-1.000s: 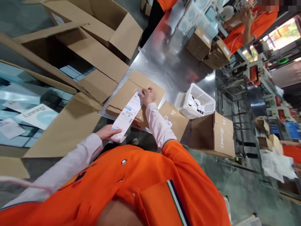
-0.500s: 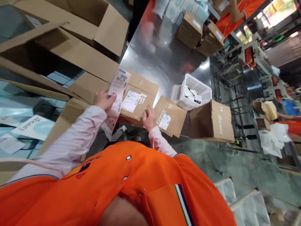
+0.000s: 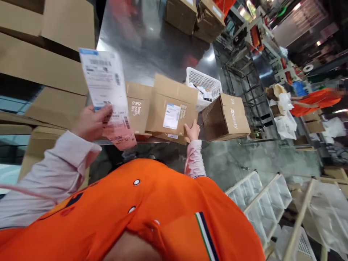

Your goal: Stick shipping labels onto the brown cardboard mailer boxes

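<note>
Metal table [image 3: 152, 43] in a workshop. Left hand [image 3: 91, 121] has label strip [image 3: 104, 81] pinched, thumb on top, at table's left end. Right hand [image 3: 193, 131] touches labelled carton [image 3: 174, 96] at near right corner; can't tell if gripping. Right: open box [image 3: 235, 114]; farther, white basket [image 3: 201, 75].

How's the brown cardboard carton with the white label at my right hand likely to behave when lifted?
The brown cardboard carton is probably light for its size, since it looks folded flat. Its broad panel should stay fairly stiff, showing no obvious sag. The creased far flap might hinge.
</note>
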Action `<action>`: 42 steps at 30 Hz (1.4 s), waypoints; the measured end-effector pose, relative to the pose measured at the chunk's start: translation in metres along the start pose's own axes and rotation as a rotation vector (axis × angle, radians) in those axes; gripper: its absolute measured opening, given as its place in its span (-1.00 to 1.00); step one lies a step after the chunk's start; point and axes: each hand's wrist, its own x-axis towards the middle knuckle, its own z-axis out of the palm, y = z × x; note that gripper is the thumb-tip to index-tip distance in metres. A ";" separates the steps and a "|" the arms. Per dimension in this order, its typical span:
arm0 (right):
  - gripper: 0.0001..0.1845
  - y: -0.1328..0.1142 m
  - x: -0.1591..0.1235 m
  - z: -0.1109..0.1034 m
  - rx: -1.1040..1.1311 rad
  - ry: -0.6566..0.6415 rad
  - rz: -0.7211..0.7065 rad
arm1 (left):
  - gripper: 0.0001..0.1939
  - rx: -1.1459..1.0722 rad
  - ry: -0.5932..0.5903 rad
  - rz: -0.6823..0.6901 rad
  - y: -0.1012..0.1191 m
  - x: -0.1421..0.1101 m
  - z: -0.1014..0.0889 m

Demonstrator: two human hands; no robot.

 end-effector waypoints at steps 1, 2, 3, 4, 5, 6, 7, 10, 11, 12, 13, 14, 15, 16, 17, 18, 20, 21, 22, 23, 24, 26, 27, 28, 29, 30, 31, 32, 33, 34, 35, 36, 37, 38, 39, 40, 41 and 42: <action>-0.28 -0.007 -0.004 0.000 -0.015 -0.051 -0.011 | -0.44 0.005 -0.005 -0.014 -0.002 -0.007 0.002; -0.25 -0.019 -0.011 0.009 0.017 -0.135 -0.057 | -0.39 0.008 -0.023 -0.042 -0.004 -0.014 0.004; -0.23 -0.032 -0.021 0.025 0.099 -0.239 -0.132 | -0.34 0.011 -0.059 -0.084 -0.007 -0.020 0.005; -0.24 -0.047 -0.034 0.045 0.221 -0.351 -0.219 | -0.31 0.020 -0.113 -0.133 -0.011 -0.026 0.006; -0.30 -0.061 -0.048 0.066 0.356 -0.454 -0.289 | -0.29 0.027 -0.174 -0.172 -0.013 -0.031 0.007; -0.41 -0.073 -0.063 0.086 0.478 -0.507 -0.325 | -0.29 0.026 -0.227 -0.188 -0.015 -0.035 0.007; -0.49 -0.083 -0.077 0.102 0.569 -0.555 -0.337 | -0.29 0.013 -0.258 -0.177 -0.016 -0.037 0.006; -0.55 -0.098 -0.101 0.121 0.635 -0.723 -0.328 | -0.36 -0.078 -0.173 -0.058 -0.016 -0.040 0.000; -0.53 -0.100 -0.102 0.120 0.624 -0.766 -0.330 | -0.39 -0.096 -0.130 -0.042 -0.016 -0.041 -0.002; -0.50 -0.102 -0.099 0.116 0.611 -0.778 -0.334 | -0.42 -0.095 -0.096 -0.044 -0.017 -0.042 -0.004; -0.49 -0.105 -0.094 0.112 0.597 -0.757 -0.343 | -0.47 -0.076 -0.069 -0.051 -0.019 -0.043 -0.005; -0.50 -0.109 -0.088 0.108 0.579 -0.715 -0.357 | -0.51 -0.045 -0.037 -0.051 -0.022 -0.045 -0.005; -0.55 -0.113 -0.083 0.106 0.554 -0.669 -0.377 | -0.55 -0.012 0.007 -0.042 -0.027 -0.047 -0.004; -0.62 -0.117 -0.078 0.106 0.520 -0.643 -0.402 | -0.56 0.014 0.066 -0.026 -0.031 -0.049 -0.003; -0.69 -0.121 -0.075 0.107 0.485 -0.636 -0.425 | -0.55 0.031 0.135 -0.010 -0.036 -0.051 -0.001; -0.74 -0.124 -0.072 0.111 0.455 -0.647 -0.445 | -0.52 0.033 0.199 0.002 -0.041 -0.052 0.001; -0.78 -0.129 -0.068 0.123 0.417 -0.684 -0.461 | -0.52 -0.021 0.234 -0.014 -0.050 -0.050 0.004; -0.78 -0.130 -0.065 0.132 0.399 -0.690 -0.472 | -0.55 -0.066 0.190 -0.051 -0.054 -0.047 0.004; -0.79 -0.132 -0.059 0.141 0.373 -0.677 -0.491 | -0.55 -0.106 0.111 -0.107 -0.057 -0.044 0.004; -0.80 -0.135 -0.051 0.151 0.334 -0.640 -0.518 | -0.51 -0.138 0.017 -0.179 -0.062 -0.040 0.003; -0.82 -0.138 -0.041 0.162 0.278 -0.588 -0.545 | -0.45 -0.155 -0.069 -0.253 -0.067 -0.036 0.001; -0.83 -0.145 -0.016 0.182 0.114 -0.462 -0.566 | -0.38 -0.163 -0.164 -0.361 -0.081 -0.031 -0.003; -0.81 -0.149 -0.003 0.192 0.017 -0.418 -0.556 | -0.36 -0.177 -0.183 -0.392 -0.090 -0.032 -0.007; -0.78 -0.152 0.009 0.201 -0.077 -0.383 -0.533 | -0.34 -0.203 -0.196 -0.420 -0.101 -0.035 -0.011; -0.72 -0.155 0.019 0.208 -0.164 -0.359 -0.509 | -0.31 -0.228 -0.203 -0.452 -0.112 -0.042 -0.015; -0.60 -0.157 0.027 0.215 -0.243 -0.337 -0.493 | -0.29 -0.244 -0.209 -0.489 -0.124 -0.051 -0.021; -0.44 -0.159 0.031 0.221 -0.317 -0.316 -0.496 | -0.28 -0.244 -0.210 -0.525 -0.134 -0.062 -0.028; -0.29 -0.159 0.032 0.227 -0.390 -0.302 -0.529 | -0.29 -0.224 -0.208 -0.552 -0.144 -0.074 -0.036; -0.18 -0.159 0.030 0.231 -0.464 -0.305 -0.590 | -0.31 -0.185 -0.204 -0.565 -0.150 -0.087 -0.045; -0.14 -0.157 0.024 0.233 -0.539 -0.334 -0.671 | -0.33 -0.140 -0.206 -0.565 -0.153 -0.099 -0.055; -0.15 -0.154 0.015 0.234 -0.609 -0.388 -0.764 | -0.36 -0.102 -0.222 -0.565 -0.153 -0.108 -0.065; -0.19 -0.149 0.002 0.233 -0.663 -0.454 -0.859 | -0.37 -0.077 -0.237 -0.570 -0.150 -0.114 -0.074; -0.22 -0.142 -0.012 0.230 -0.695 -0.532 -0.958 | -0.36 -0.071 -0.238 -0.574 -0.143 -0.115 -0.083; -0.22 -0.133 -0.027 0.224 -0.701 -0.612 -1.056 | -0.32 -0.083 -0.213 -0.562 -0.133 -0.112 -0.089; -0.22 -0.122 -0.042 0.216 -0.679 -0.695 -1.159 | -0.28 -0.098 -0.154 -0.527 -0.122 -0.105 -0.093; -0.22 -0.109 -0.056 0.207 -0.629 -0.788 -1.268 | -0.25 -0.081 -0.064 -0.471 -0.110 -0.094 -0.094; -0.27 -0.094 -0.067 0.197 -0.558 -0.887 -1.363 | -0.26 -0.026 0.042 -0.406 -0.098 -0.079 -0.092; -0.34 -0.079 -0.074 0.187 -0.475 -0.957 -1.407 | -0.30 0.058 0.144 -0.340 -0.086 -0.061 -0.089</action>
